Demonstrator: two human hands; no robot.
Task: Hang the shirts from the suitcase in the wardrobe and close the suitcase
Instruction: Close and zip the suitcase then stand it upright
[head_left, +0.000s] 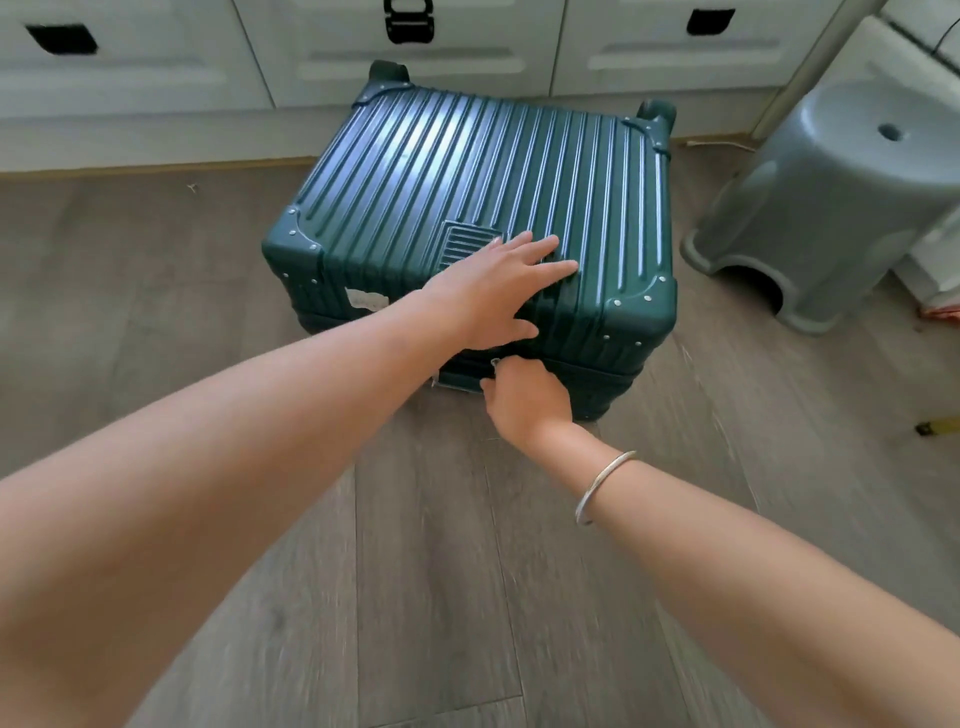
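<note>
**While one hand presses the lid, the other works the seam**

While the left hand (498, 291) lies flat on top of the suitcase (467, 171), its fingers are straight and spread across the ribs near the front edge. The thumb reaches down over that edge. This hand holds nothing; it only presses on the shell.

Just below it, the right hand (527, 400) is at the front side of the case, at the dark seam where the two halves meet. Its fingers are curled in tight, and the thumb and forefinger pinch a small metal zip pull (494, 363). A silver bangle (605, 486) sits on that wrist.

The suitcase is dark green and hard-shelled, with riveted corner guards. It lies flat on the wooden floor (426, 571) with the lid down on the base. Two wheels (657, 111) stick up at the far end, and a torn white sticker (366, 300) shows on the near side. How far along the seam the zip has run cannot be told, as the hands cover that part.

Behind the case stand white wardrobe drawers (156, 67) with black cut-out handles, close to its far end. A grey plastic stool (841, 208) stands on the floor to the right, near the case but apart from it.
</note>
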